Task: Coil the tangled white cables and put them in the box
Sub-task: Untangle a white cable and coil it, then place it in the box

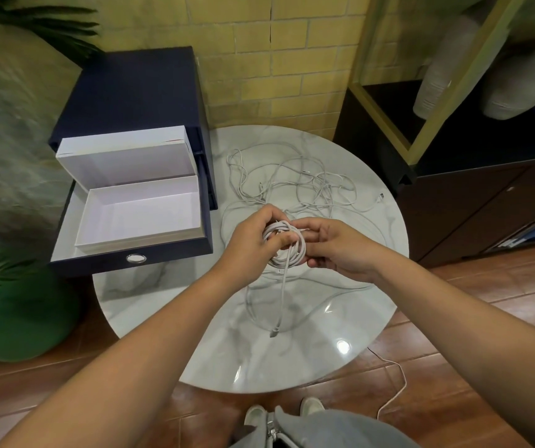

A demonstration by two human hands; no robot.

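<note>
Above the middle of the marble tabletop (292, 360), both hands grasp one coil (287, 245) of white cable. The left hand (253, 236) has its fingers curled round the coil's left side. The right hand (334, 245) pinches the right side between thumb and fingers. Judgement: left pins the loops so they do not spring apart, right guides the turns. A tail hangs from the coil to the tabletop and ends in a plug (274, 333), not yet wound in. The other cables (298, 179) lie tangled on the tabletop beyond and beneath the hands. One strand (395, 383) shows on the floor by the near right edge. The box (143, 215) stands in a pulled-out drawer (130, 258) at left, lid (124, 156) tipped back, nothing inside. It is probably set there so a finished coil can drop straight in. No brand, label or writing is legible.
</note>
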